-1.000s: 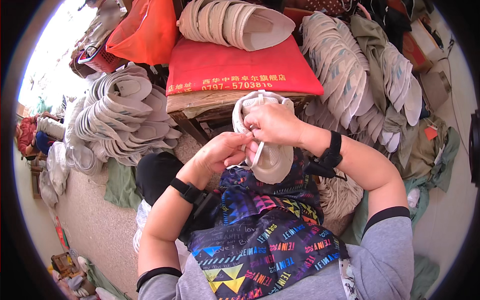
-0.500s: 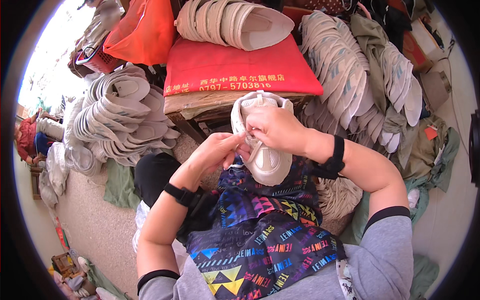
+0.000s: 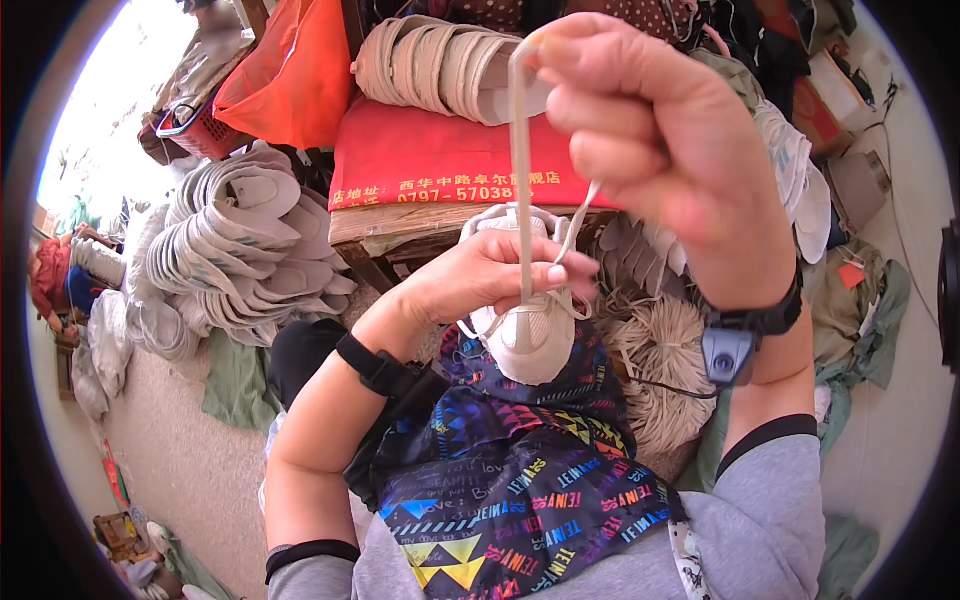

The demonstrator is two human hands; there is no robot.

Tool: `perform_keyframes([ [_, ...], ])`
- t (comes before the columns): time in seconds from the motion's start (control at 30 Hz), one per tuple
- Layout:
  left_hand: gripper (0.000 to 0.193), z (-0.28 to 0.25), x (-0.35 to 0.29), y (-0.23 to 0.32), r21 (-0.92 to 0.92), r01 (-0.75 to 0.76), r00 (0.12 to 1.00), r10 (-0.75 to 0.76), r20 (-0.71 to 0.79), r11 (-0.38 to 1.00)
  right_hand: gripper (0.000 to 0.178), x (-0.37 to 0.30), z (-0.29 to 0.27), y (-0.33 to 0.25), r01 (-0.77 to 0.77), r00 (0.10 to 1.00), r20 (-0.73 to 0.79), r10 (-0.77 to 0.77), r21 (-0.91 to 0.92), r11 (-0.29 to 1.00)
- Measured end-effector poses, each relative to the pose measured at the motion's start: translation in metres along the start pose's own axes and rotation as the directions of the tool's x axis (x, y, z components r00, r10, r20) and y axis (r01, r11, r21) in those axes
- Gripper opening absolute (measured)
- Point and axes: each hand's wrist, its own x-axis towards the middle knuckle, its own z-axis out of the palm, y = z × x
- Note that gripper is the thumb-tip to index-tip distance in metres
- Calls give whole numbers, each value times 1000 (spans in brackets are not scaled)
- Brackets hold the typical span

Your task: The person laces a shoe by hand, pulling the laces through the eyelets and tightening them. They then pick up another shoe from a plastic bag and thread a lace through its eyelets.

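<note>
A cream shoe [image 3: 530,345] rests upright on my lap, toe toward me, over a dark patterned apron [image 3: 540,480]. Its pale flat shoelace [image 3: 521,150] is stretched upward from the eyelets. High above the shoe, my right hand [image 3: 650,130] pinches the lace between thumb and fingers, and a second stretch of lace hangs from it. My left hand [image 3: 490,270] lies across the shoe's throat, fingers curled and thumb closed against the lace there. Its fingers partly hide the lacing and tongue.
A wooden stool [image 3: 380,227] ahead bears a red cloth [image 3: 400,150] and nested shoe uppers [image 3: 430,70]. Stacked uppers [image 3: 230,240] stand at left. A bundle of pale laces [image 3: 660,370] hangs right of my lap. Another person [image 3: 50,270] sits at far left.
My right hand has risen from the shoe, drawing the lace up into a long taut stretch. My left hand has moved right, over the shoe's throat.
</note>
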Motion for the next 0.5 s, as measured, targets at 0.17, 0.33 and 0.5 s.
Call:
perform_keyframes([
  [0.17, 34, -44, -8, -24, -130, -28, 952, -13, -305, 991, 15, -14, -71, -4, 356, 778, -496, -385, -155, 921],
  [0.33, 30, -118, -65, -48, -502, -382, 762, -43, -646, 776, 11, -70, -127, -1, 332, 629, -719, -294, -93, 939],
  [0.5, 23, -187, -136, -24, -484, -643, 476, -185, -860, 594, 3, -159, -224, -29, 366, 730, -628, -270, 25, 930],
])
